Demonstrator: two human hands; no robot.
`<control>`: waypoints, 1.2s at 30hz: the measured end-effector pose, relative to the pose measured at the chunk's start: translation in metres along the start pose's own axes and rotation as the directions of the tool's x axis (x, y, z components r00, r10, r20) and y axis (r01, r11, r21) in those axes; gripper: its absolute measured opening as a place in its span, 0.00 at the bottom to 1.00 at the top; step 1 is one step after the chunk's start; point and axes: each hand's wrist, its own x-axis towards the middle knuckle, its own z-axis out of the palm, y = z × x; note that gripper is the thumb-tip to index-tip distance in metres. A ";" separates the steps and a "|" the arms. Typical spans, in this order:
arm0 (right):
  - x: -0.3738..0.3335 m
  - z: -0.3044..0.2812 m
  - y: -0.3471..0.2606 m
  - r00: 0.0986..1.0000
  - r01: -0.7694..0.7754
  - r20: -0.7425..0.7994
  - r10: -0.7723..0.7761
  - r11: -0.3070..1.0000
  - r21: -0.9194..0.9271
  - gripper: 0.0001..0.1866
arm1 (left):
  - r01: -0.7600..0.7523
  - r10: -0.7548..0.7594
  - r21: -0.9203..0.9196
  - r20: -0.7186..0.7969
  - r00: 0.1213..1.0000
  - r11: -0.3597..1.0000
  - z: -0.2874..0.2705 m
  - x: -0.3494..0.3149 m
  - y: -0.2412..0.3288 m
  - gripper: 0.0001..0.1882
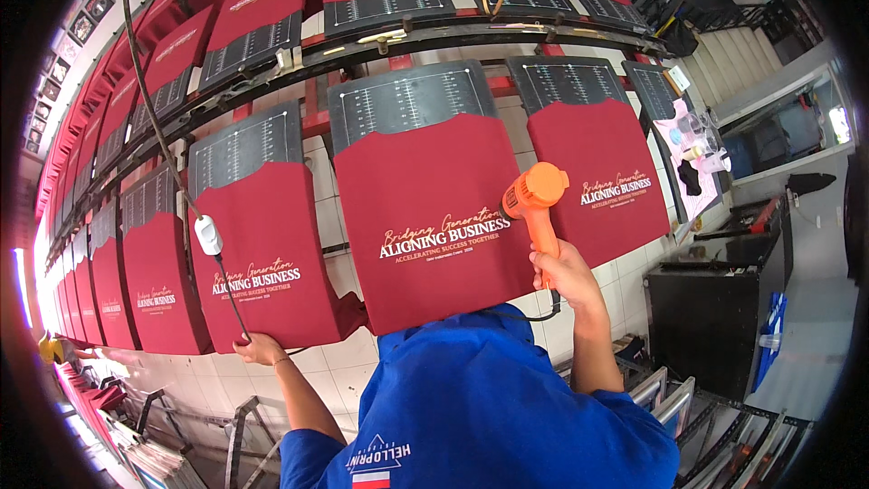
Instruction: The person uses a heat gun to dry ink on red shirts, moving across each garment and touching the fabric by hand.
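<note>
My right hand (568,275) grips the handle of an orange hair dryer (536,192). The dryer is over the right edge of a dark red shirt (434,181) on the middle board, its nozzle turned left toward the white and gold print. My left hand (261,349) is closed at the lower edge of the shirt on the left (262,226), fingers at a black power cord (230,288). That cord hangs from a white socket (208,235). Another printed red shirt (593,163) lies on the board to the right.
Ruled black boards (407,95) with red shirts run in rows left and beyond a metal rail (389,41). At far right, a cloth-covered stand (679,140) bears plastic cups. A black cabinet (701,308) stands right; metal racks (240,435) are lower left.
</note>
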 end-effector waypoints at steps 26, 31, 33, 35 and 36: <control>0.006 0.010 -0.004 0.993 -0.032 0.110 0.036 0.999 -0.039 0.10 | 0.033 -0.033 0.015 0.023 0.999 0.999 -0.003 -0.002 0.002 0.28; 0.015 0.017 0.003 0.994 0.012 0.109 -0.010 1.000 -0.019 0.09 | 0.020 -0.020 0.007 0.037 0.999 1.000 -0.002 0.002 0.000 0.28; 0.013 0.019 -0.005 0.990 -0.026 0.135 0.030 0.999 -0.026 0.09 | 0.015 -0.015 -0.016 0.028 0.999 1.000 -0.002 0.001 0.000 0.28; 0.015 0.023 -0.001 0.995 0.005 0.104 0.000 0.999 -0.050 0.09 | 0.003 -0.003 -0.001 0.031 1.000 1.000 -0.004 -0.001 0.001 0.27; 0.016 0.025 0.000 0.996 0.021 0.087 -0.016 0.998 -0.063 0.10 | -0.002 0.002 0.006 0.033 0.999 1.000 -0.004 -0.002 0.003 0.27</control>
